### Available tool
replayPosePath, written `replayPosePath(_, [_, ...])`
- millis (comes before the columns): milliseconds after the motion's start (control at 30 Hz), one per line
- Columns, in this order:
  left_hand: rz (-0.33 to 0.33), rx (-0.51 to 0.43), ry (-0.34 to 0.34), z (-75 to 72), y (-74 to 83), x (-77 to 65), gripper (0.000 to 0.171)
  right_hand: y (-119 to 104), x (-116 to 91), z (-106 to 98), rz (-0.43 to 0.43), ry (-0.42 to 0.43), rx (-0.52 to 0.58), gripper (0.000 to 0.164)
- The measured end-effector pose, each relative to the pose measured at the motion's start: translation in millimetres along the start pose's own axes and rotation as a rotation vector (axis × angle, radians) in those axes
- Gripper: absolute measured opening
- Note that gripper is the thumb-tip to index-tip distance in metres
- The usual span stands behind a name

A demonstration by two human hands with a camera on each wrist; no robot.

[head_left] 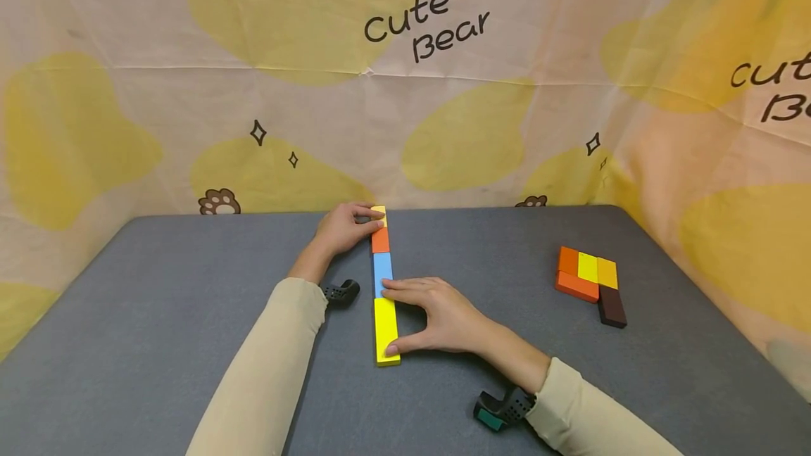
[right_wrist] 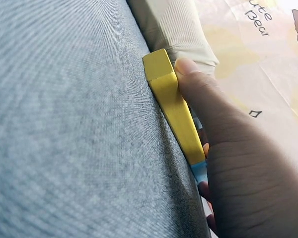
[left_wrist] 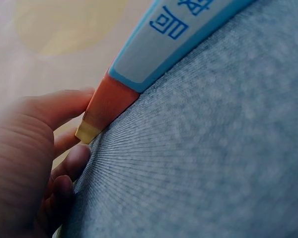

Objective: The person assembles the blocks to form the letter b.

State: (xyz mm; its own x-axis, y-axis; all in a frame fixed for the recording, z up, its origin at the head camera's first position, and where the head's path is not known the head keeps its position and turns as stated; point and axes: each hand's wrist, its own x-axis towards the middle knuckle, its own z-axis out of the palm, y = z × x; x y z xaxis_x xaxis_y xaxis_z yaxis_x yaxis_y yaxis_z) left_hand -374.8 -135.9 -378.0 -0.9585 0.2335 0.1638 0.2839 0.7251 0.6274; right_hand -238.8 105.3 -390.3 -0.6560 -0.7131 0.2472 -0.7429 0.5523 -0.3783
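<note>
Flat colored blocks lie end to end in a straight row on the grey table. At the near end is a long yellow block (head_left: 385, 326), followed by a light blue block (head_left: 382, 269) with blue printed characters, an orange block (head_left: 380, 241) and a small yellow block (left_wrist: 87, 131) at the far end. My left hand (head_left: 342, 227) touches the far end, its fingertips over the small yellow block beside the orange one. With its thumb on the near yellow block and fingertips on the blue block, my right hand (head_left: 446, 315) spans part of the row.
On the right side of the table (head_left: 494, 259) sits a cluster of orange and yellow blocks (head_left: 586, 274), with a dark brown block (head_left: 612, 307) touching its near side. A printed cloth (head_left: 469, 139) hangs behind the table. Black wrist devices are on both arms.
</note>
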Motion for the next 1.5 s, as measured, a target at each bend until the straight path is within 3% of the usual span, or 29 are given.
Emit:
replayPosePath(667, [0.013, 0.073, -0.012, 2.0, 1.7, 1.7, 0.042, -4.6, 0.7, -1.3, 0.045, -0.029, 0.004, 0.081])
replayPosePath(1333, [0.019, 0.062, -0.002, 2.8, 0.8, 2.5, 0.041, -5.1, -0.4, -0.6, 0.050, -0.029, -0.008, 0.081])
replayPosePath(1500, [0.025, 0.022, -0.011, 2.2, -0.2, 1.3, 0.044, -4.6, -0.9, 0.1, 0.045, -0.023, -0.008, 0.080])
